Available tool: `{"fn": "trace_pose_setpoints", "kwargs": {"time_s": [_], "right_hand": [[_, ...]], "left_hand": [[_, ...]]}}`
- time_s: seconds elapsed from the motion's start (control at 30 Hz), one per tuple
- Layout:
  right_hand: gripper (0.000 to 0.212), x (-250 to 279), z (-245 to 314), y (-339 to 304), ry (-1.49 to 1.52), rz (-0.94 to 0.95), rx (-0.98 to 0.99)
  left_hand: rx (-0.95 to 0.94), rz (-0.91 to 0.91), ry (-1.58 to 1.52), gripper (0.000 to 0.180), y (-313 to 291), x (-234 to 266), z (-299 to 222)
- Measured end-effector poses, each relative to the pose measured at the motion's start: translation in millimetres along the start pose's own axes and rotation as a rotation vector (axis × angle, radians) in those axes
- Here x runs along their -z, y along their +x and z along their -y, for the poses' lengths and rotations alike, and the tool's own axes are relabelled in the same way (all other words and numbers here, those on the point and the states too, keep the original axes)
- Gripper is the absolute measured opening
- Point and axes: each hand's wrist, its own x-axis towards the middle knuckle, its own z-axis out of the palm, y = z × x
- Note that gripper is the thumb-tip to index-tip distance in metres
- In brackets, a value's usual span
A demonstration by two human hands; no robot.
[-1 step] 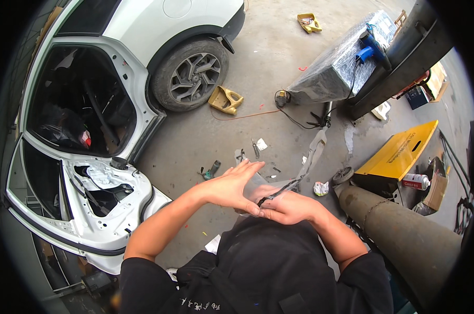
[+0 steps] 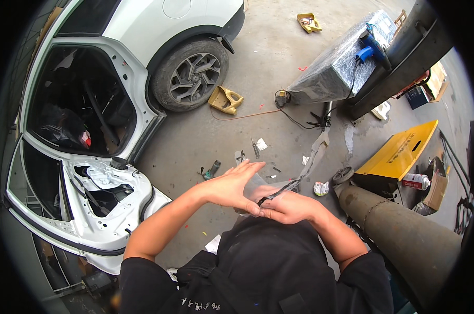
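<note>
A clear plastic film (image 2: 254, 184) with a black, sticky-looking strip (image 2: 280, 192) along its edge is stretched between my hands, in front of my chest. My left hand (image 2: 227, 187) has it between long, straight fingers and a thumb that reaches down to the black strip. Close by, my right hand (image 2: 295, 208) grips the same sheet, its thumb tip almost meeting the left one; its other fingers are partly behind the film. A narrow tail of the film (image 2: 316, 154) trails off to the far right. Part of the sheet is hidden under the left fingers.
At left stands a white car (image 2: 127, 26) with its stripped door (image 2: 85, 230) open. A green-and-black power tool (image 2: 212, 170), cut yellow jugs (image 2: 227, 100) and scraps lie on the floor. To the right are a grey post (image 2: 399, 225), a yellow-topped cart (image 2: 399, 149) and a wrapped box (image 2: 331, 63).
The trailing tail of the film has swung slightly to the right. Both hands keep their places.
</note>
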Motion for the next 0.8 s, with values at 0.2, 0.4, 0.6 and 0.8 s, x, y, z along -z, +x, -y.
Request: {"fn": "trace_pose_setpoints", "kwargs": {"time_s": [0.2, 0.4, 0.6, 0.8], "right_hand": [[0.026, 0.5, -1.5, -1.7, 0.109, 0.033, -0.104], [0.029, 3.9, -5.6, -6.5, 0.155, 0.013, -0.161], [0.026, 6.0, 12.6, 1.8, 0.110, 0.034, -0.217], [0.023, 0.1, 11.6, 3.1, 0.013, 0.031, -0.166]], "left_hand": [[-0.008, 0.030, -0.059, 0.121, 0.4, 2.0, 2.7], [-0.105, -0.016, -0.428, 0.142, -4.7, 17.7, 15.5], [-0.143, -0.072, -0.119, 0.143, 3.2, 1.4, 1.5], [-0.102, -0.010, -0.101, 0.123, 8.7, 2.3, 4.8]]}}
